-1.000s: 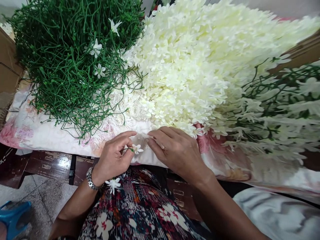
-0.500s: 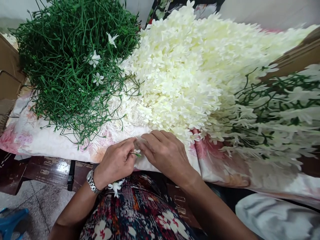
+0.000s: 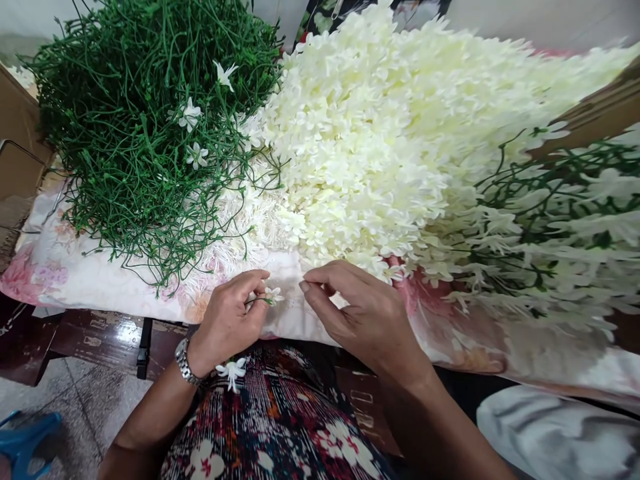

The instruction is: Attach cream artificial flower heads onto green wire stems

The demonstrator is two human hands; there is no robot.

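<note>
Two hands at work: both meet at the near edge of a flowered cloth, over the person's lap.
Far left: a blue plastic thing lies on the floor, and a cardboard box stands beside the cloth.
Green heap: a big tangle of bare green stems lies on the left of the cloth, with a few white blooms stuck in it.
Left hand: thumb and fingers are pinched on a thin green stem with a small white flower at its tip; a watch sits on the wrist.
Lap: another small white bloom lies below that wrist on the patterned dress.
Right hand: thumb and forefinger are closed to a point just beside the flower; whether a tiny piece sits between them, I cannot tell.
White heap: loose cream petals are piled in the middle of the cloth, touching the green heap.
Right: finished sprigs, white blooms on green stems, lie stacked.
Step in hand: it looks like fitting a bloom onto the stem.
Next move calls for: a steady stem, a fine pinch, and a straight push onto the tip.
</note>
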